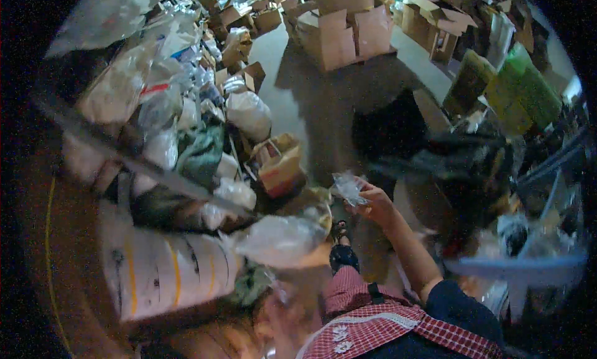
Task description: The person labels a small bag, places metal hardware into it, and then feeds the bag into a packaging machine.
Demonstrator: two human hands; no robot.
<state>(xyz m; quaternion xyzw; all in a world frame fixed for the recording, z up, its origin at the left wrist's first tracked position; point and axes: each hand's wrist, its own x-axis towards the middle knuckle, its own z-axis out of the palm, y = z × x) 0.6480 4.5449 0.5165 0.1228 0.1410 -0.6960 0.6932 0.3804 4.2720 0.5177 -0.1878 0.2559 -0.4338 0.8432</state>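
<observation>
My right hand [374, 203] is stretched out ahead of me, fingers closed on a small crinkled clear plastic bag [348, 187]. Whether anything is inside the bag cannot be made out. Low in the head view, left of my red checked apron [379, 331], a blurred skin-toned shape looks like my left hand [280, 312]. Motion smears its fingers, and a small pale clear thing [278, 289] shows beside it. Just beyond lies a full white plastic bag [280, 239], with a brown paper bag [280, 166] farther off.
Piled plastic bags [161, 104] line the left side. A white bundle with yellow bands [168, 275] lies at near left. Large open cardboard boxes [342, 35] stand far ahead, and a green-yellow box [522, 91] at far right. A blurred pale blue rim [522, 267] shows at near right.
</observation>
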